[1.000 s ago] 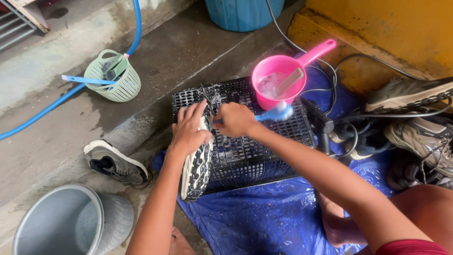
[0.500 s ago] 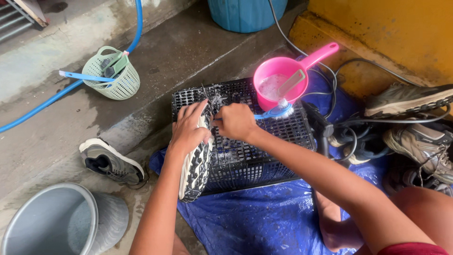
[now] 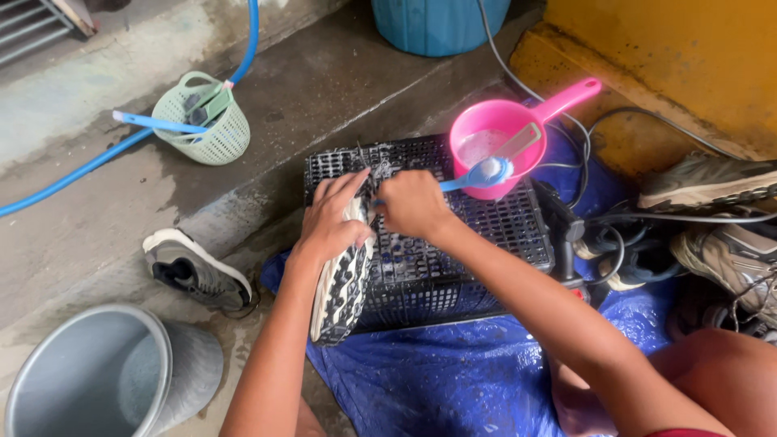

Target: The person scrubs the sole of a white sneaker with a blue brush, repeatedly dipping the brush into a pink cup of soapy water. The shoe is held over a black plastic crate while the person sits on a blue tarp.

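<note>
Brush (image 3: 484,172) shifted slightly; wet concrete floor (image 3: 324,81).

You are crouched in a home's outdoor wash area: wet concrete floor (image 3: 340,81) beyond your hands, a blue hose (image 3: 97,158) and grey bucket (image 3: 97,376) to their left, a blue tub (image 3: 441,24) ahead, worn shoes (image 3: 720,210) piled to their right by a yellow wall (image 3: 688,57).

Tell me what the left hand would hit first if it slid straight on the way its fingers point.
The left hand points up-right across the shoe; it would probably meet the black crate's soapy top first, though depth is unclear.
</note>
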